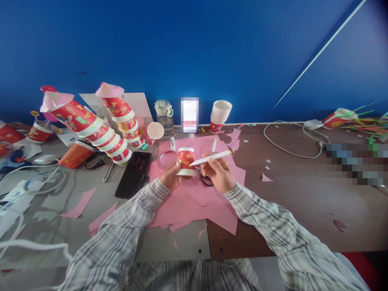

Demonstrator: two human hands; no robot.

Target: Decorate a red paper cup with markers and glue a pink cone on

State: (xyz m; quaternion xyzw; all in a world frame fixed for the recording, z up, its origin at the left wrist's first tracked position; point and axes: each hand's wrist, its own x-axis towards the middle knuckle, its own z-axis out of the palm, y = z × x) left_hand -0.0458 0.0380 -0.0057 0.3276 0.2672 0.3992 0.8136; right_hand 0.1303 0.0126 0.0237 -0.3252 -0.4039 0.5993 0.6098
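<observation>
In the head view, the left hand (171, 178) has its fingers partly closed around the left and near side of a red paper cup (186, 157), likely to steady it with the printed wall toward the person. The right hand (222, 173) has its fingers pinched on a white marker (220, 155) in a pen-like grip, which seems chosen for fine control; the yellow tip points left at the cup's wall, though I cannot tell whether it touches.

The cup sits just right of the left thumb and left of the right fingers, above pink paper (178, 206) that perhaps shields the surface (285, 210). Scissors (207, 181) lie beneath, between the hands, within easy reach. Two cup towers (87, 127) (125, 121) lean at the far left, and nested cups (220, 115) stand at the far side, presumably kept out of the way.
</observation>
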